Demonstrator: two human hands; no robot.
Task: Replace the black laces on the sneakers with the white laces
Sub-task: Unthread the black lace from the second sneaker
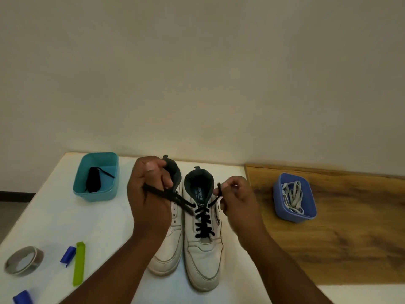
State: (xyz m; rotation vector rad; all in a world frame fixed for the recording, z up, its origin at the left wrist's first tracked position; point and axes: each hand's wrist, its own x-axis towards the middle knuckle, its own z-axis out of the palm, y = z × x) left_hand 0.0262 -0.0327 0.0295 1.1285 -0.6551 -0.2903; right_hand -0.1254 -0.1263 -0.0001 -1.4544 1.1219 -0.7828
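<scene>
Both hands (pinching) black lace

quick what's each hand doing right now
Left hand: closed, gripping one end of the black lace of the right-side sneaker.
Right hand: closed, pinching the other end of that lace.

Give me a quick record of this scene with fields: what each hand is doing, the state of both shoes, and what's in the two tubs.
left hand: grips one end of the black lace
right hand: pinches the other end
right shoe: black lace crossed through the lower holes, top ends pulled free
left shoe: no lace visible, partly hidden by the left arm
teal tub: holds a bundled black lace
blue tub: holds white laces
stage: unlacing the second shoe
</scene>
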